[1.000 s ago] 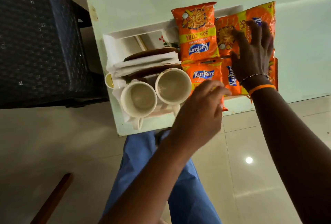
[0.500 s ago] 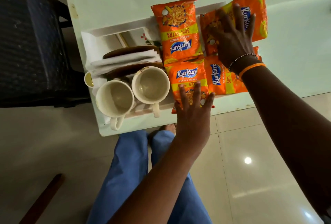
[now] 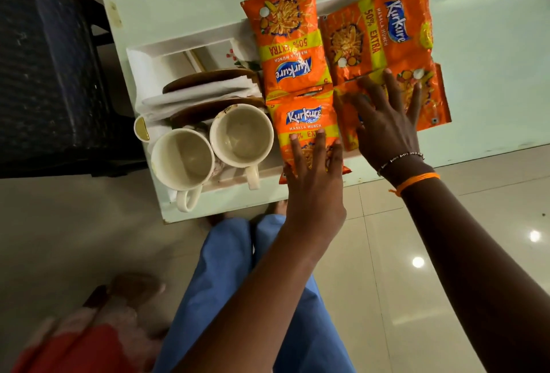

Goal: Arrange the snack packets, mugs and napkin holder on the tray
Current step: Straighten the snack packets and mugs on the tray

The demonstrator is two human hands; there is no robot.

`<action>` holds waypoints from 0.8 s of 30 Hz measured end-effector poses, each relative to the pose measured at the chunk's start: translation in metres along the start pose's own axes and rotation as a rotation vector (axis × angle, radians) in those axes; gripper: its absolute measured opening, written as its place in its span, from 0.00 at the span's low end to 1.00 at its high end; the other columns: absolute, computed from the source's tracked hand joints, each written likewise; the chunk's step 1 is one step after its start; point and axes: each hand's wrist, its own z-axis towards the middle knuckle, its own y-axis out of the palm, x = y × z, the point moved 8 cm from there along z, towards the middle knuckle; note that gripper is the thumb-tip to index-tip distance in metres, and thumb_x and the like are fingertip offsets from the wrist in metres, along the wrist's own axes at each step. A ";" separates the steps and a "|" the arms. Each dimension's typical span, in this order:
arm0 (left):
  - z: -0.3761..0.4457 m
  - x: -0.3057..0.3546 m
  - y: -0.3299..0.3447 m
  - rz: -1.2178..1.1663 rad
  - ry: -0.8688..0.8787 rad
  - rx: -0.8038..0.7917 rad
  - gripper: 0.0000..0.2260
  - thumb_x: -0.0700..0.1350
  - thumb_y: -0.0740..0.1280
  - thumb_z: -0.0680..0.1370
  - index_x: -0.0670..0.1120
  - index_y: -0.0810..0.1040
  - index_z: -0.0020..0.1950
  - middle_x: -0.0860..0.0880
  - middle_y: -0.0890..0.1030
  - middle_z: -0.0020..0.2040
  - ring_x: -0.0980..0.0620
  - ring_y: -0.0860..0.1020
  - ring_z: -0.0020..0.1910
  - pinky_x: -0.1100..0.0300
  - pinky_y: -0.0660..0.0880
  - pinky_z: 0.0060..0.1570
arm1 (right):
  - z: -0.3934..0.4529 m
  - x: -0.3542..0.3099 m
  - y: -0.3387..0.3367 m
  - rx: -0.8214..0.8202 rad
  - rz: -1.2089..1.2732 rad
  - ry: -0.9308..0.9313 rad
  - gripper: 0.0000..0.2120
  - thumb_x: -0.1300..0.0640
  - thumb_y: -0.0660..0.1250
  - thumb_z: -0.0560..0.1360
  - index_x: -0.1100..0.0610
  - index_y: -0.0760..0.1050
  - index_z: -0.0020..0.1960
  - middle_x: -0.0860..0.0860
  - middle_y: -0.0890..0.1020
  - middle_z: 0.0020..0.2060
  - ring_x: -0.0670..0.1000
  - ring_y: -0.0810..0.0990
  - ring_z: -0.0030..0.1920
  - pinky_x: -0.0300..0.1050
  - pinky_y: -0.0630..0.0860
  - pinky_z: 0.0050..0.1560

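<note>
Four snack packets now sit in a two-by-two block on the right half of the tray [image 3: 178, 45], itself at the near left corner of the pale tabletop [image 3: 491, 45]. Far right packet [image 3: 387, 30], the largest showing, has swung since a second ago: it lay partly under the right hand then, now it lies bare and skewed, its far end hanging past the tray rim. Far left packet [image 3: 290, 42] unchanged, overhanging the far rim. Near right packet [image 3: 428, 98] now carries the right hand [image 3: 387, 131], which has dropped back onto it, fingers spread flat, gripping nothing. Near left packet [image 3: 303, 131] is pressed by the left hand [image 3: 312, 188], fingers apart and flat, where earlier they were bunched above it.

Two mugs [image 3: 241, 134] [image 3: 182, 158] stand side by side at the near left, handles toward the person. Napkin holder [image 3: 208, 92] stands just behind them, napkins in it.

Judgement: everything is aboard; only squaring the packets remains.
</note>
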 end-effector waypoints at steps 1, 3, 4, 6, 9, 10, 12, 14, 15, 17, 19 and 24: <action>0.001 0.000 0.000 -0.002 -0.002 -0.003 0.34 0.40 0.62 0.77 0.49 0.45 0.76 0.45 0.42 0.78 0.34 0.34 0.74 0.36 0.46 0.72 | 0.001 0.002 -0.001 -0.006 0.002 0.006 0.19 0.59 0.62 0.76 0.52 0.68 0.66 0.56 0.67 0.71 0.63 0.52 0.75 0.70 0.42 0.71; 0.001 0.001 0.001 -0.001 -0.003 -0.009 0.34 0.40 0.62 0.77 0.49 0.45 0.76 0.45 0.42 0.78 0.34 0.34 0.74 0.36 0.46 0.72 | 0.001 0.003 -0.002 -0.031 0.005 0.004 0.20 0.57 0.63 0.75 0.53 0.68 0.67 0.56 0.66 0.71 0.64 0.52 0.75 0.69 0.46 0.71; 0.001 0.002 0.001 0.002 -0.002 -0.007 0.34 0.40 0.62 0.77 0.49 0.45 0.76 0.45 0.42 0.78 0.34 0.35 0.74 0.36 0.47 0.72 | 0.000 0.002 -0.001 -0.043 0.009 -0.001 0.21 0.56 0.64 0.75 0.53 0.68 0.67 0.57 0.66 0.72 0.65 0.52 0.75 0.68 0.49 0.71; 0.001 0.003 -0.001 0.004 0.007 0.010 0.34 0.40 0.62 0.77 0.49 0.45 0.76 0.45 0.42 0.78 0.34 0.35 0.74 0.36 0.47 0.72 | -0.002 -0.001 0.001 -0.054 0.038 0.013 0.22 0.55 0.64 0.74 0.53 0.68 0.67 0.58 0.65 0.72 0.66 0.52 0.74 0.68 0.54 0.70; -0.001 0.002 -0.003 -0.002 0.034 0.029 0.34 0.41 0.62 0.77 0.49 0.45 0.76 0.45 0.43 0.78 0.35 0.36 0.74 0.38 0.46 0.73 | -0.006 -0.006 0.003 -0.040 0.096 0.058 0.20 0.55 0.64 0.75 0.53 0.68 0.66 0.58 0.64 0.72 0.67 0.51 0.74 0.69 0.58 0.67; -0.002 0.000 -0.004 -0.005 0.041 0.036 0.33 0.41 0.62 0.77 0.49 0.45 0.76 0.45 0.44 0.78 0.36 0.36 0.75 0.39 0.46 0.73 | -0.008 -0.008 0.003 -0.026 0.106 0.061 0.20 0.55 0.64 0.75 0.53 0.69 0.66 0.57 0.64 0.73 0.67 0.51 0.74 0.69 0.59 0.67; -0.007 -0.002 -0.009 -0.015 0.064 0.071 0.32 0.42 0.62 0.78 0.49 0.46 0.76 0.45 0.46 0.78 0.38 0.38 0.75 0.42 0.46 0.74 | -0.013 -0.010 0.001 0.024 0.119 0.082 0.19 0.56 0.63 0.75 0.54 0.69 0.66 0.57 0.64 0.73 0.67 0.52 0.74 0.68 0.59 0.68; -0.018 -0.004 -0.019 -0.100 0.107 0.162 0.30 0.41 0.63 0.77 0.48 0.54 0.75 0.45 0.55 0.77 0.40 0.44 0.76 0.47 0.50 0.75 | -0.020 -0.005 -0.008 0.126 0.145 0.133 0.18 0.58 0.63 0.75 0.55 0.71 0.64 0.58 0.66 0.71 0.67 0.56 0.72 0.65 0.62 0.67; -0.027 -0.006 -0.026 -0.181 0.125 0.217 0.26 0.40 0.63 0.76 0.48 0.60 0.73 0.45 0.62 0.74 0.42 0.52 0.75 0.50 0.56 0.74 | -0.026 -0.003 -0.014 0.190 0.174 0.169 0.17 0.60 0.63 0.74 0.56 0.72 0.63 0.60 0.68 0.69 0.67 0.59 0.70 0.63 0.64 0.66; -0.048 -0.019 -0.035 -0.334 0.132 0.338 0.16 0.38 0.64 0.74 0.48 0.72 0.62 0.48 0.73 0.62 0.50 0.68 0.65 0.58 0.68 0.63 | -0.041 0.004 -0.020 0.305 0.243 0.276 0.15 0.64 0.62 0.72 0.58 0.74 0.59 0.62 0.71 0.64 0.66 0.65 0.66 0.55 0.65 0.64; -0.069 -0.043 -0.032 -0.518 0.062 0.377 0.08 0.37 0.62 0.74 0.47 0.75 0.50 0.51 0.77 0.51 0.54 0.73 0.51 0.64 0.71 0.51 | -0.060 0.011 -0.018 0.371 0.321 0.421 0.13 0.67 0.61 0.71 0.61 0.73 0.55 0.64 0.72 0.60 0.65 0.68 0.62 0.49 0.62 0.62; -0.110 -0.141 0.013 -1.223 -0.555 0.316 0.11 0.33 0.60 0.77 0.47 0.75 0.41 0.52 0.78 0.34 0.59 0.77 0.33 0.68 0.73 0.39 | -0.100 0.026 0.005 0.516 0.721 0.791 0.10 0.69 0.60 0.71 0.63 0.70 0.51 0.50 0.72 0.45 0.59 0.72 0.50 0.56 0.71 0.58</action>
